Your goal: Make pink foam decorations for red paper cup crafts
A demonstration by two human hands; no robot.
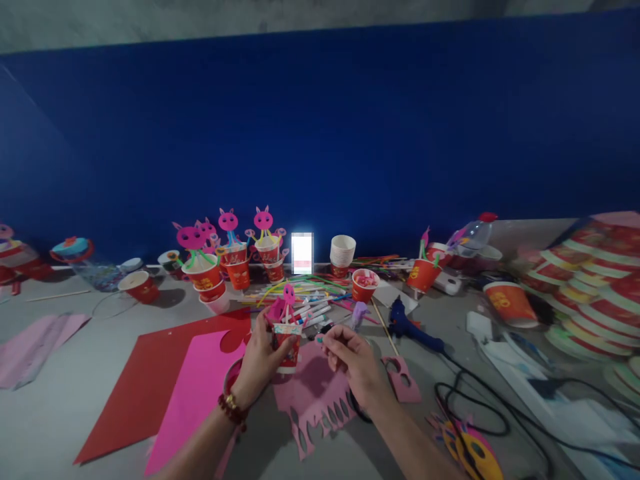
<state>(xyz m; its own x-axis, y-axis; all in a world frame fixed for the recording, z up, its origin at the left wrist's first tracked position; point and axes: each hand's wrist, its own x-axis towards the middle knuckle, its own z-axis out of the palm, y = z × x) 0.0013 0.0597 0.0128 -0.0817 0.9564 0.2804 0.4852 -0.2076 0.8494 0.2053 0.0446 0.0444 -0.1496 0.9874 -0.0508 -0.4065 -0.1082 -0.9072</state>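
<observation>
The left hand (263, 360) grips a small red paper cup (291, 363) with a pink figure (289, 294) rising above its rim, held over the middle of the table (45, 427). Just beside it, the right hand (353, 363) pinches a small piece (319, 339) with a greenish spot between thumb and forefinger, apart from the cup. Beneath both hands lies a pink sheet with a slashed edge (313, 380); toward the table's left edge lies a red sheet (127, 387). Markers (313, 313) lie toward the back edge, and a blue glue gun (415, 332) rests on the right, nearer that edge's right corner.
</observation>
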